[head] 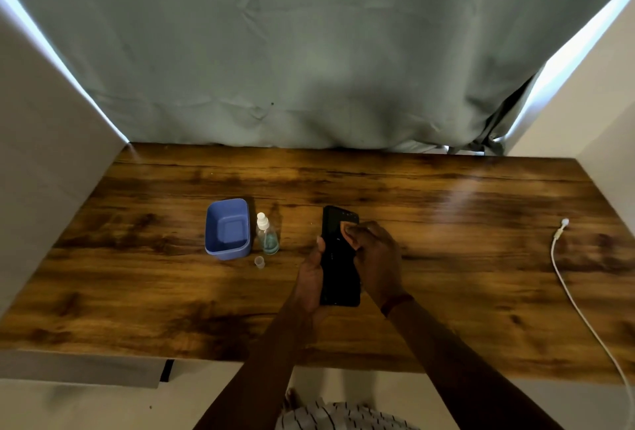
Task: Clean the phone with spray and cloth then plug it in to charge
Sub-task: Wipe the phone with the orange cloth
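Note:
A black phone (338, 258) is held upright over the middle of the wooden table (446, 275). My left hand (311, 280) grips its left edge near the bottom. My right hand (376, 258) presses a small pinkish cloth (345, 228) against the upper part of the screen, fingers curled over it. A clear spray bottle (266, 235) with bluish liquid stands to the left, its loose cap (259, 262) on the table in front of it. A white charging cable (563, 278) lies at the far right, its plug end pointing away from me.
A blue plastic tub (227, 228) stands left of the spray bottle. A grey curtain (309, 51) hangs behind the table's far edge, with white walls on both sides. The cable runs off the near right edge of the table.

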